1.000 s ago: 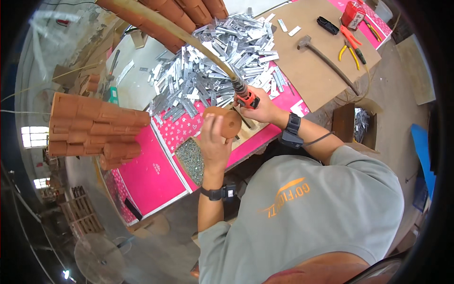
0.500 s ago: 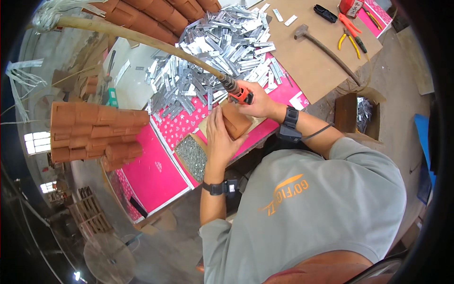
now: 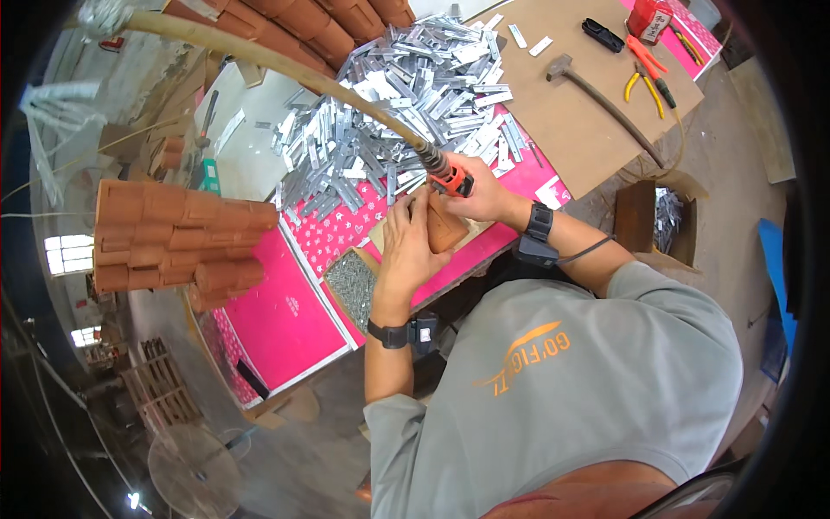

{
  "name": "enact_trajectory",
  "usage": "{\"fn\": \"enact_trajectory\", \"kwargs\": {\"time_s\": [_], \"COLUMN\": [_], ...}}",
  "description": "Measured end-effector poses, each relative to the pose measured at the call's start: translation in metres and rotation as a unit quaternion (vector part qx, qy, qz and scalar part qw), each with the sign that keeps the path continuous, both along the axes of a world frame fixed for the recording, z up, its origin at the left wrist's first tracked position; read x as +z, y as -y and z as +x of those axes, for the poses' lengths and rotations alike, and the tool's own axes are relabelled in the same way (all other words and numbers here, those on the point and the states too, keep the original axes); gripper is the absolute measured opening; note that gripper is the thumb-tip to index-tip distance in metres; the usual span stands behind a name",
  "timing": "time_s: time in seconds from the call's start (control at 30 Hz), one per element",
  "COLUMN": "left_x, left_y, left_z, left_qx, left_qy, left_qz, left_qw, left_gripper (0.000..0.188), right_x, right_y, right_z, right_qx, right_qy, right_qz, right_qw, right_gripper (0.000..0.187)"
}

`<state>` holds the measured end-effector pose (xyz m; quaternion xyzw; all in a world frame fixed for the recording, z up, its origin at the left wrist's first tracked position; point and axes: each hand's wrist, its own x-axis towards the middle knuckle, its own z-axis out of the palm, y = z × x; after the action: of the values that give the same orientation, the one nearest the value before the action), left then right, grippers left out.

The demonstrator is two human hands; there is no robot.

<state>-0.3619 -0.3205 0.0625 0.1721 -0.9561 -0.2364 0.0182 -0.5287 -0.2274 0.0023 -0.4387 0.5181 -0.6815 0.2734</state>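
My right hand [image 3: 486, 192] is closed round an orange-and-black power driver [image 3: 451, 179]. Its upper end meets a long pale pole [image 3: 285, 67] at a coiled spring. Under the driver lies a terracotta-coloured tile piece [image 3: 447, 227], on a pale board at the table's near edge. My left hand [image 3: 406, 242] grips this piece from the left, fingers along its far side and thumb at its near side. The driver's working tip is hidden by my hand. Beside my left wrist sits an open box of small metal screws or nails [image 3: 350, 285].
Metal strips [image 3: 406, 104] form a large heap beyond my hands. Stacked terracotta tiles [image 3: 181, 229] stand at the left, more tiles [image 3: 285, 30] at the back. A hammer [image 3: 605, 108] and yellow-handled pliers [image 3: 644, 91] lie on brown board at the right. A carton [image 3: 635, 221] stands lower right.
The whole view has shifted slightly. The tile piece appears turned a little under my hands, and my left fingers have bent more over it. My right hand keeps its hold on the driver.
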Motion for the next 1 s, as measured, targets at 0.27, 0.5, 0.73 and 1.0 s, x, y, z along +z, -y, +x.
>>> {"fn": "enact_trajectory", "kwargs": {"time_s": [0.27, 0.5, 0.73, 1.0], "left_x": [-0.055, -0.091, -0.091, -0.046], "left_y": [0.086, 0.105, 0.109, 0.053], "left_z": [-0.029, -0.046, -0.034, -0.041], "left_qx": [0.256, 0.230, 0.274, 0.237], "left_qy": [-0.151, -0.063, -0.081, -0.273], "left_qz": [0.020, -0.006, 0.137, 0.458], "left_qw": [0.955, 0.971, 0.949, 0.812], "left_gripper": [0.045, 0.038, 0.036, 0.045], "right_x": [0.000, -0.006, -0.001, 0.000], "right_y": [0.000, 0.003, 0.000, 0.001], "right_z": [0.002, 0.001, 0.003, 0.001], "right_qx": [0.005, -0.009, -0.012, -0.011], "right_qy": [-0.010, -0.011, -0.008, 0.004], "right_qz": [0.000, -0.001, 0.007, 0.012], "right_qw": [1.000, 1.000, 1.000, 1.000], "right_gripper": [0.034, 0.032, 0.033, 0.030]}}
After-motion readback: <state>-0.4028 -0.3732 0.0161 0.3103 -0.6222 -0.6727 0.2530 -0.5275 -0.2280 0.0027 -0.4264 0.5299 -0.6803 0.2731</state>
